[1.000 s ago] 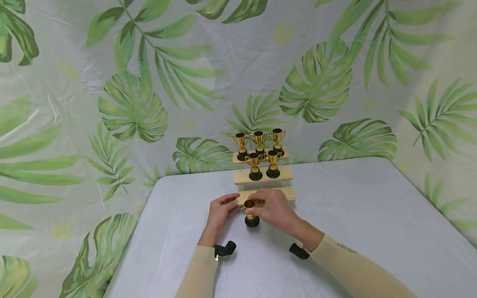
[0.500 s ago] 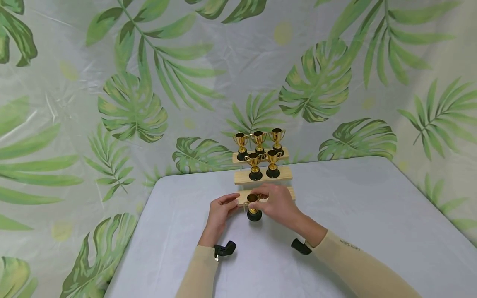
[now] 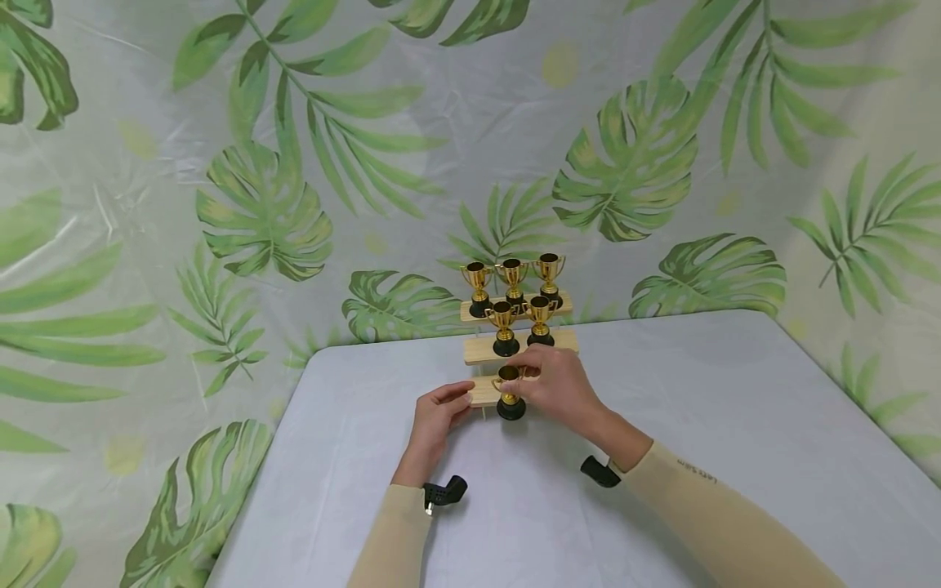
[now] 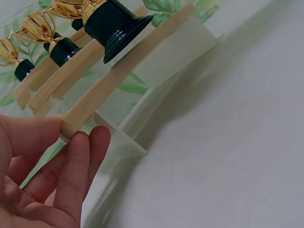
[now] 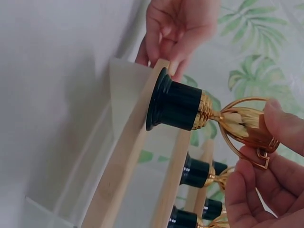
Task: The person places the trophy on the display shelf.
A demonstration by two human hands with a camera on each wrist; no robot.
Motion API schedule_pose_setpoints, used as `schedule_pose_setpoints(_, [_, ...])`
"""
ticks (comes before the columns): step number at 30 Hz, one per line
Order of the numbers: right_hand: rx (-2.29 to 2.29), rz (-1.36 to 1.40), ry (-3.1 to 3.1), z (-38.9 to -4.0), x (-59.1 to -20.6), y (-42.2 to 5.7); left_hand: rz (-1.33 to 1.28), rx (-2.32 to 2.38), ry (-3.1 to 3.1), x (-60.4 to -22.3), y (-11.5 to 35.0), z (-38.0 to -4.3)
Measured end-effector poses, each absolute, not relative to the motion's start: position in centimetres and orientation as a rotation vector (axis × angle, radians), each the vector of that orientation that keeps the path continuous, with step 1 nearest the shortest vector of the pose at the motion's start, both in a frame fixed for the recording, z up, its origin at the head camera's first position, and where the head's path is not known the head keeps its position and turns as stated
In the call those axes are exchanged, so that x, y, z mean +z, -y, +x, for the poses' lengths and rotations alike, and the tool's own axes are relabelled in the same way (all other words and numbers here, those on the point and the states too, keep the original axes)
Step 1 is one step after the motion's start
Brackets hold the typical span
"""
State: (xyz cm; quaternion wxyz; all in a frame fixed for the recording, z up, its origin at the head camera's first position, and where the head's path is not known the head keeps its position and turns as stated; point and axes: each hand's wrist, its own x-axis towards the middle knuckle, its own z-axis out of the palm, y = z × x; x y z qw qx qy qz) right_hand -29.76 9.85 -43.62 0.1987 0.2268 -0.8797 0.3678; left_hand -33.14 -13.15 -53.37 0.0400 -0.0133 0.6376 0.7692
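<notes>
My right hand (image 3: 562, 390) pinches a small gold trophy cup (image 3: 510, 408) by its bowl, fingers on one side and thumb on the other. The trophy is upright, and its round black base (image 5: 178, 105) is right at the front edge of the lowest wooden shelf (image 3: 483, 394). My left hand (image 3: 430, 429) grips the left end of that same shelf between thumb and fingers, which the left wrist view shows closely. Behind it, the middle shelf (image 3: 481, 351) carries two similar trophies, a left one (image 3: 505, 335) and a right one (image 3: 540, 320).
Three more trophies stand in a row on the top shelf (image 3: 469, 313), the middle one (image 3: 513, 278) among them. Clear side panels (image 4: 178, 57) support the tiered stand. It stands on a white-covered table (image 3: 684, 392), before a leaf-print backdrop (image 3: 470, 122).
My right hand has carried the trophy forward and slightly right, from in front of the stand to the lowest shelf's front edge. The left hand has kept its place on the shelf's end.
</notes>
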Motion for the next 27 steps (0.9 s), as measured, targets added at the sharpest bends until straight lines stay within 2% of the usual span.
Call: schedule_pose_setpoints(27, [1.038,0.453,2.451,-32.3,-43.3,-11.4,-0.021,2.374,-1.92,-53.3,13.1,-33.1])
